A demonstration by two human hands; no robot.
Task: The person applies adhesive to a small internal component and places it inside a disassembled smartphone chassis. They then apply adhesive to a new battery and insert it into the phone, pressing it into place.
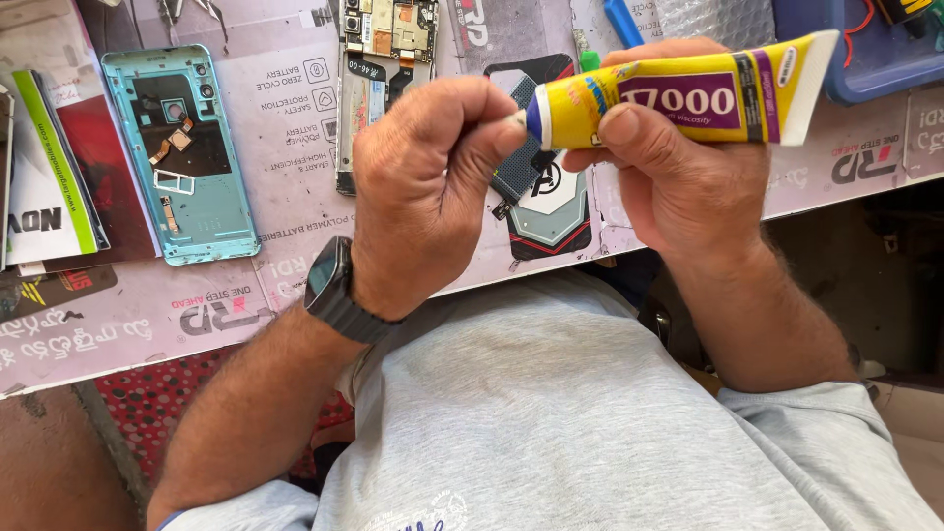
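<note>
While the right hand wraps around the body of a yellow glue tube and holds it level above the near edge of the counter, the left hand closes thumb and fingertips on the tube's nozzle end, a pinch that suits turning a small cap; the cap itself is hidden under the fingers. The tube sits clear of the counter, its flat crimped tail pointing toward the far right corner, so nothing below it is touched. A dark wristwatch rides on the left wrist. Beneath the hands lies a phone case with a shield design, just back from the near edge. Farther back, an opened phone shows its circuit board face up, and toward the left edge a teal back cover lies inner side up, both apparently laid open so their insides stay within reach. Printed booklets are stacked at the left edge, and a blue tray sits at the far right corner. A grey shirt fills the foreground.
</note>
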